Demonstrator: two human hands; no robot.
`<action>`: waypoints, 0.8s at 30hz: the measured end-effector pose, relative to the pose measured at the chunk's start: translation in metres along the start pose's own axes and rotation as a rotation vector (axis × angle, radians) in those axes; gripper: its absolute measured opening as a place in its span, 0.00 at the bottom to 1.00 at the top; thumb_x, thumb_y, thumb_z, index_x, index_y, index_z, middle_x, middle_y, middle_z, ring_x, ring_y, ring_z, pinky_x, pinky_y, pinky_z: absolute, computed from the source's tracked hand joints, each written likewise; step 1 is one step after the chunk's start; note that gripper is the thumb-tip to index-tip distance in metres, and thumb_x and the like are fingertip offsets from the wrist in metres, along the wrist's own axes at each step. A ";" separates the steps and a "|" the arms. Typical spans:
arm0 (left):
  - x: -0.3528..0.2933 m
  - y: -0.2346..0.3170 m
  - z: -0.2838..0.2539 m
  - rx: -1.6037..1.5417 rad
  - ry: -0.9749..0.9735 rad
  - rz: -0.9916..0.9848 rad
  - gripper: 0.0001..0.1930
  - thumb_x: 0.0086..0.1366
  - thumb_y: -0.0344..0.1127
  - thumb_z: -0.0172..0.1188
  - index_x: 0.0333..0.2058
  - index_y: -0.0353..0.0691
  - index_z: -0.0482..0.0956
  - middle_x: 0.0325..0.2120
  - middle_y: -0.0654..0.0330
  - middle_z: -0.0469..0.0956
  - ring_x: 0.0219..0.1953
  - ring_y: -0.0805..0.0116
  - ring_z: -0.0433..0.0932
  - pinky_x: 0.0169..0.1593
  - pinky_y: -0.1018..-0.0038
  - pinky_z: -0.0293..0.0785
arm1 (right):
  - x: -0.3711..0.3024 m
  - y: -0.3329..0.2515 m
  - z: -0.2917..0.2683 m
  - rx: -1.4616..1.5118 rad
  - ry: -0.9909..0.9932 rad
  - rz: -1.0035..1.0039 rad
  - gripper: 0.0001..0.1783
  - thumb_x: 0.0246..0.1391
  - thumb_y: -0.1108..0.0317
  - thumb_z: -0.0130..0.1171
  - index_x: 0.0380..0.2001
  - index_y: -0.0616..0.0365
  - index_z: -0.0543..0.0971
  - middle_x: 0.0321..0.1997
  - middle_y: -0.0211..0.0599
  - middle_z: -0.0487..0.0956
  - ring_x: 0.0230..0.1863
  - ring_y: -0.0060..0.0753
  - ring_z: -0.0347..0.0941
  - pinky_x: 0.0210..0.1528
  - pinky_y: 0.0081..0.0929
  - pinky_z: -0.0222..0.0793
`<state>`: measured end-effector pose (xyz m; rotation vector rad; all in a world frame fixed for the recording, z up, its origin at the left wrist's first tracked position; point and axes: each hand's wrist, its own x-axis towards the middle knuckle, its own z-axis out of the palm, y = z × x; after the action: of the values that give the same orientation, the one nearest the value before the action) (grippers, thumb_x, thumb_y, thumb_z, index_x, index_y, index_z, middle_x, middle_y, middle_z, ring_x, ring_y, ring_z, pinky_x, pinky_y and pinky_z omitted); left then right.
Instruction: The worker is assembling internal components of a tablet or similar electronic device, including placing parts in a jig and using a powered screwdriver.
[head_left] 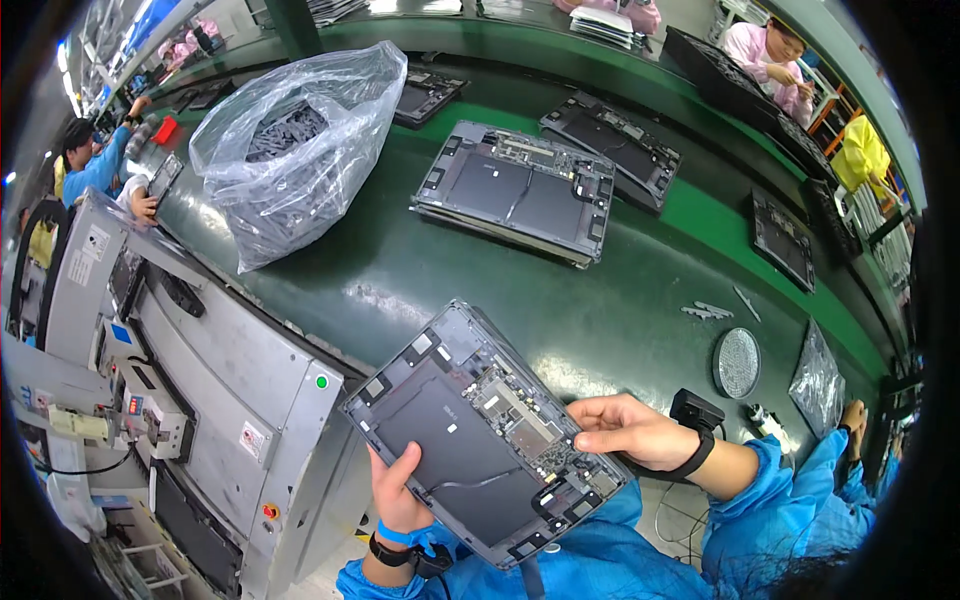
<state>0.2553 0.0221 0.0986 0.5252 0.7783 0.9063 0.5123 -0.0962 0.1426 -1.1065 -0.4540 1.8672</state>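
Observation:
An opened tablet-like device, with dark battery panels and a bare circuit board, is held tilted over the near bench edge. My left hand grips its lower left edge, thumb lying over the battery panel. At the right edge, my right hand pinches it, thumb on top beside the circuit board; the fingers beneath are partly hidden. Farther back on the green bench sits a stack of similar opened devices. Another opened device lies just behind that stack.
A clear plastic bag of small dark parts stands at the back left. To the right are grey strips, a round dish and a plastic pouch. A grey machine borders the left side. Other people work around the bench.

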 end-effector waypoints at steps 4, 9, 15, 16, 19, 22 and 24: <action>-0.012 0.008 -0.008 -0.073 -0.022 0.016 0.26 0.68 0.27 0.49 0.64 0.40 0.59 0.58 0.53 0.69 0.56 0.52 0.72 0.59 0.54 0.70 | 0.001 0.026 0.005 -0.032 0.095 -0.217 0.16 0.60 0.68 0.61 0.48 0.61 0.72 0.43 0.24 0.76 0.45 0.14 0.71 0.49 0.18 0.67; -0.017 0.012 -0.037 -0.183 -0.129 0.013 0.24 0.70 0.31 0.48 0.64 0.42 0.60 0.59 0.53 0.69 0.58 0.50 0.71 0.61 0.50 0.67 | 0.000 0.024 0.030 0.082 0.065 -0.165 0.22 0.62 0.67 0.59 0.56 0.63 0.69 0.49 0.28 0.77 0.49 0.15 0.72 0.52 0.17 0.67; -0.023 0.017 -0.063 -0.439 -0.242 -0.129 0.22 0.73 0.32 0.46 0.63 0.42 0.61 0.60 0.51 0.67 0.60 0.49 0.70 0.61 0.48 0.68 | 0.001 0.035 0.033 -0.229 0.286 -0.366 0.15 0.62 0.73 0.57 0.50 0.66 0.75 0.41 0.30 0.80 0.40 0.17 0.75 0.43 0.19 0.71; -0.024 0.018 -0.063 -0.470 -0.271 -0.135 0.21 0.73 0.33 0.46 0.63 0.41 0.61 0.60 0.51 0.68 0.60 0.48 0.70 0.61 0.48 0.68 | -0.002 0.030 0.027 -0.245 0.287 -0.318 0.14 0.62 0.73 0.57 0.50 0.66 0.75 0.39 0.29 0.80 0.38 0.16 0.74 0.43 0.19 0.71; -0.023 0.016 -0.067 -0.491 -0.304 -0.143 0.21 0.74 0.35 0.45 0.63 0.40 0.60 0.59 0.51 0.68 0.60 0.48 0.70 0.61 0.49 0.68 | -0.002 0.029 0.019 -0.221 0.263 -0.274 0.13 0.64 0.72 0.55 0.50 0.65 0.75 0.37 0.28 0.79 0.37 0.17 0.73 0.43 0.18 0.70; -0.018 0.010 -0.074 -0.509 -0.329 -0.189 0.22 0.74 0.36 0.45 0.64 0.40 0.60 0.59 0.51 0.68 0.60 0.49 0.70 0.61 0.50 0.69 | 0.012 0.040 0.026 -0.181 0.198 -0.302 0.18 0.67 0.66 0.50 0.54 0.66 0.72 0.47 0.34 0.78 0.47 0.20 0.73 0.52 0.23 0.69; -0.022 0.011 -0.071 -0.518 -0.340 -0.204 0.22 0.74 0.38 0.44 0.64 0.40 0.59 0.60 0.51 0.68 0.61 0.50 0.69 0.61 0.50 0.68 | 0.012 0.039 0.032 -0.106 0.124 -0.312 0.20 0.67 0.65 0.51 0.55 0.68 0.71 0.50 0.35 0.78 0.49 0.21 0.73 0.53 0.23 0.69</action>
<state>0.1863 0.0158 0.0709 0.1307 0.2626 0.7628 0.4635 -0.1032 0.1276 -1.1422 -0.6223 1.5087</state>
